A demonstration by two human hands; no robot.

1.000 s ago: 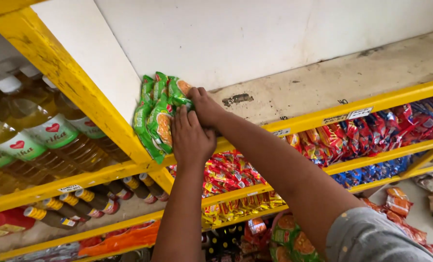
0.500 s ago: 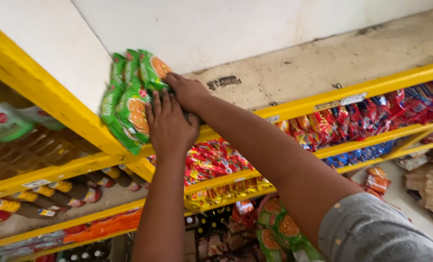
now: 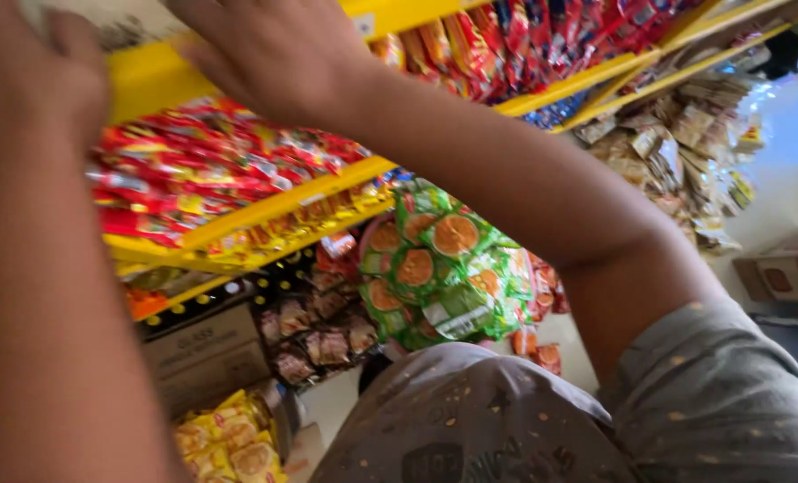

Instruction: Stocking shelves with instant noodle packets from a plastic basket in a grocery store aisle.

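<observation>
My left hand (image 3: 28, 76) and my right hand (image 3: 269, 54) are both raised to the top edge of the head view, backs toward me and blurred. Their fingertips run out of the picture, so what they touch is hidden. They are in front of a yellow shelf rail (image 3: 140, 76). Below my right forearm, a clear bag of green snack packets with orange rounds (image 3: 439, 268) rests against my chest, above my grey dotted shirt (image 3: 506, 420). Neither hand touches that bag.
Yellow shelves (image 3: 283, 201) hold rows of red snack packets (image 3: 202, 156). Dark brown packets (image 3: 318, 335) and a cardboard box (image 3: 207, 344) sit lower down. Yellow packets (image 3: 229, 438) lie at the bottom left. Hanging packet strips (image 3: 685, 134) and boxes (image 3: 788, 273) are on the right.
The view has tipped down from the top shelf toward the lower shelves and my chest. The green packets that my hands pressed on the shelf are out of sight above; the oil bottles are gone from view.
</observation>
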